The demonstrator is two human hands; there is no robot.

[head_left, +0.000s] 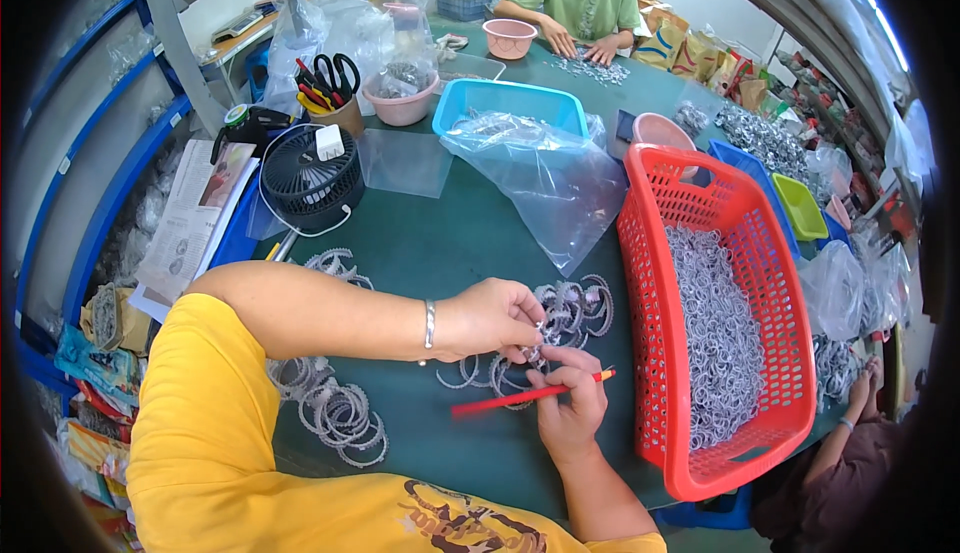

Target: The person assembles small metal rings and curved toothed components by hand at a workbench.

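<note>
My left hand (490, 319), with a silver bangle (430, 329) on its wrist, is pinched over a small shiny piece among grey toothed rings. My right hand (575, 405) is closed around a red pen-like stick (512, 399), which points left and is partly smeared by motion. Its fingertips meet the left ones at the small piece, whose kind I cannot make out. Just beyond lies a loose cluster of grey toothed rings (598, 305). Another pile of the same rings (345, 421) rests left of my hands, below the left forearm, and more rings (337, 263) show above it.
A red perforated basket (655, 353) full of grey rings stands at right. Farther back are a turquoise tray (570, 113) with a plastic bag (545, 188), a black fan (312, 188), and a cup of scissors (345, 118). A person in green works across the table; another's hand shows at right.
</note>
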